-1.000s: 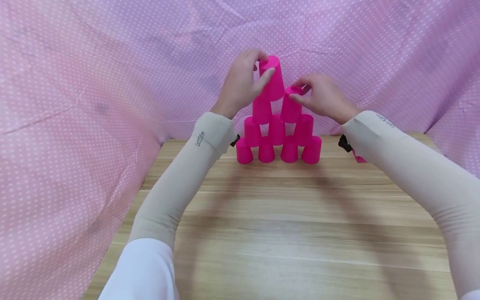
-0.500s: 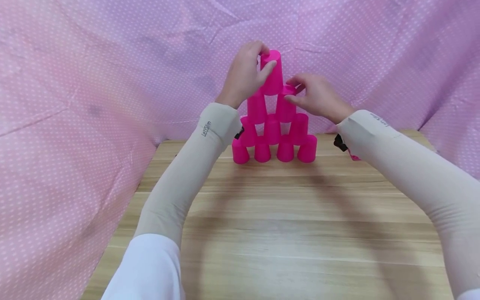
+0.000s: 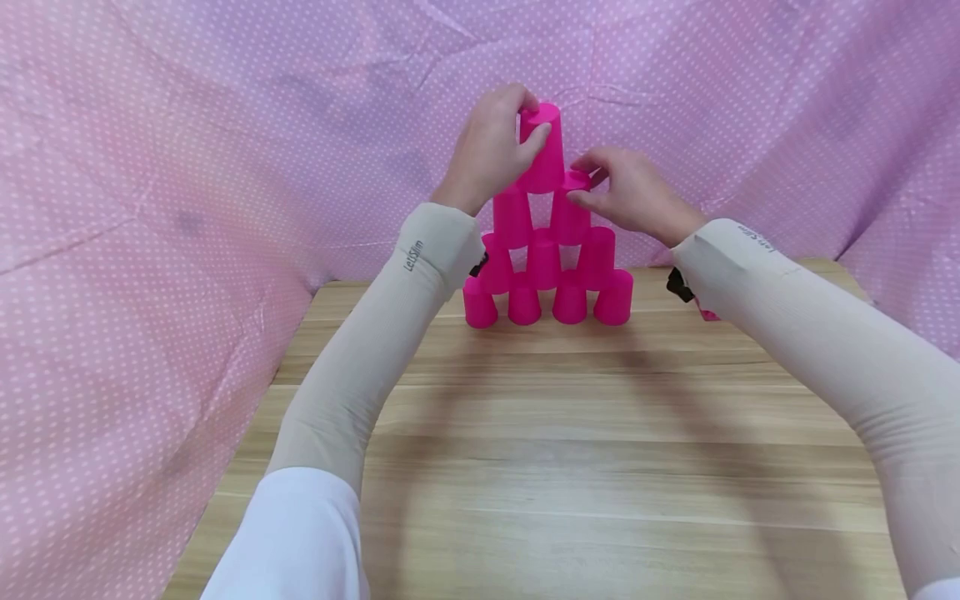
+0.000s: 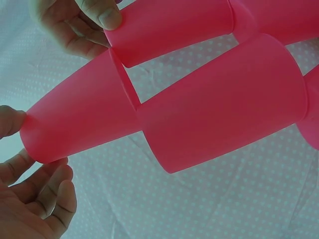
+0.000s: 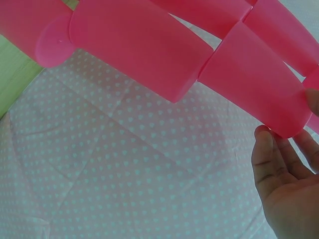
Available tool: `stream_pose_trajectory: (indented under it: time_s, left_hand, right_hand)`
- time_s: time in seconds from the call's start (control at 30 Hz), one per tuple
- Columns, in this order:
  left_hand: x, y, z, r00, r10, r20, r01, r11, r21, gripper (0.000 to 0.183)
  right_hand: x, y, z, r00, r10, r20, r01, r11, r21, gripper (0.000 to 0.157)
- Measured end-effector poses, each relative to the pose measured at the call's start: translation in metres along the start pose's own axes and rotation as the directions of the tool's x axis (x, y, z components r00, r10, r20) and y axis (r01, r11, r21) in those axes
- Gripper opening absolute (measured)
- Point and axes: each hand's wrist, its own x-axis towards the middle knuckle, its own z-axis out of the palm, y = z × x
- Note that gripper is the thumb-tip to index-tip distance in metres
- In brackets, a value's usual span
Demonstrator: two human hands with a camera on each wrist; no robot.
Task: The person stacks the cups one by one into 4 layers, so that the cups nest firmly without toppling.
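Pink cups stand upside down in a tiered pyramid at the back of the table. My left hand (image 3: 491,150) holds the top cup (image 3: 546,158) between thumb and fingers near its narrow end. That cup's wide rim meets the upper edges of two cups below, spanning the gap between them, as the left wrist view shows. My right hand (image 3: 637,196) pinches the top of the right cup (image 3: 572,218) in this pair, thumb on the near side, fingers behind (image 5: 286,159). Beside it stands the left cup (image 3: 512,221), partly behind my left hand and the top cup.
Lower cups (image 3: 543,260) form the middle tier, and the bottom row (image 3: 570,304) stands on the wooden table (image 3: 540,433). Polka-dot cloth (image 3: 300,125) hangs close behind and at the sides. A small pink object (image 3: 708,315) shows beside my right sleeve.
My left hand has brought the top cup rightward relative to the pile, from mostly over the left cup to across both. My right hand keeps its place on the right cup.
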Motion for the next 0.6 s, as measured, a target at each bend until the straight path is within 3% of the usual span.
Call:
stream_pose_trajectory:
  time_s: [0.17,0.43,0.6]
  left_hand:
    - [-0.003,-0.001,0.001,0.999,-0.036,-0.001,0.036,0.999,0.008,0.043]
    - [-0.009,-0.007,-0.001,1.000,-0.025,-0.011,0.025,1.000,0.002,0.046]
    - [-0.026,-0.012,-0.002,0.998,0.059,-0.004,-0.059,0.992,0.109,0.051]
  right_hand:
    - [-0.001,0.002,0.001,1.000,-0.012,0.005,0.012,1.000,0.011,0.052]
    - [-0.005,0.006,-0.004,0.999,-0.036,0.000,0.036,0.999,0.013,0.056]
    - [-0.021,0.009,-0.009,0.997,-0.067,-0.048,0.068,0.998,0.012,0.058]
